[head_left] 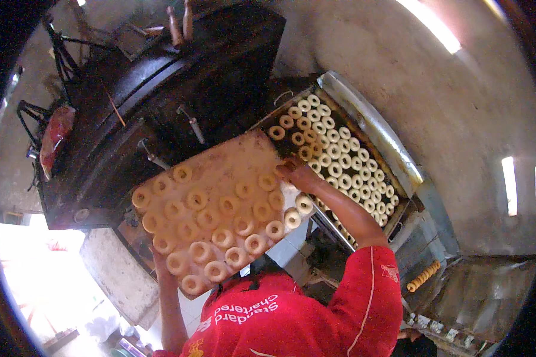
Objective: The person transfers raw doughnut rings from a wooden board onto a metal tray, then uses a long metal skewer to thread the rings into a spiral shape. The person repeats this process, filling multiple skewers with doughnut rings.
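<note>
A wide board, dusted pale and carrying rows of raw dough rings, is held out in front of me. My left hand supports it at the near left edge, its fingers mostly hidden beneath. At the board's right edge, beside the rings there, is my right hand with its fingers curled. What those fingers hold, if anything, is hidden. Just past that hand lies a large rectangular metal pan with a dark bottom. Many dough rings cover it, packed closely; I cannot tell whether they sit in oil.
A big dark metal unit with handles stands to the left and ahead. Behind the pan rises a bent metal guard against the wall. At the right, a row of browned rings lies beside a metal surface.
</note>
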### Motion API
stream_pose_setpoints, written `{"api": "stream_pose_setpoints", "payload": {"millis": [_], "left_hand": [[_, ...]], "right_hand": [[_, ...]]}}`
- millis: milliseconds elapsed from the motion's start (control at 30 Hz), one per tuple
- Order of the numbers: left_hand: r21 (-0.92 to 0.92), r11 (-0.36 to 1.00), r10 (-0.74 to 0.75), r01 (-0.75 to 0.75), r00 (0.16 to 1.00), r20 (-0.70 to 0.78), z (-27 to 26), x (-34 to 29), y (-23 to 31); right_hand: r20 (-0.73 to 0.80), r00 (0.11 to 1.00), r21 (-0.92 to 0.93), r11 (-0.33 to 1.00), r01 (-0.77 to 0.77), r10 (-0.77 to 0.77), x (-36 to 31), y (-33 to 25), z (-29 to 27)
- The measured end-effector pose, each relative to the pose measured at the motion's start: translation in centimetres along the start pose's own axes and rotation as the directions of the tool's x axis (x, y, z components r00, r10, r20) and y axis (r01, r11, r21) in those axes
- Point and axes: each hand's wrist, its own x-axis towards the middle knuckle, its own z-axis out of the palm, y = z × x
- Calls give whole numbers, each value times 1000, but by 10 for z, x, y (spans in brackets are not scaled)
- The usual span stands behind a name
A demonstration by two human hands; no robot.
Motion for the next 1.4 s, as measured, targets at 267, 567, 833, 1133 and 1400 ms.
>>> {"api": "stream_pose_setpoints", "payload": {"millis": [267,567,833,1133,1400], "left_hand": [[60,997,42,-37,996,-74,-48,3,8],[20,1000,5,-5,1000,25,-3,16,-13],[37,999,28,-29,999,15,-32,8,11],[20,1000,-3,3,1000,6,-49,11,4],[144,989,-13,10,1000,20,0,2,11]], "right_hand": [[-69,996,-307,951,33,-57,37,22,-18],[-130,953,-155,955,254,-275,-25,-77,5],[59,948,264,910,-318,314,19,-21,-26],[-323,924,104,978,-180,204,-20,-32,-17],[-64,990,-158,979,-131,122,-132,-17,16]]}}
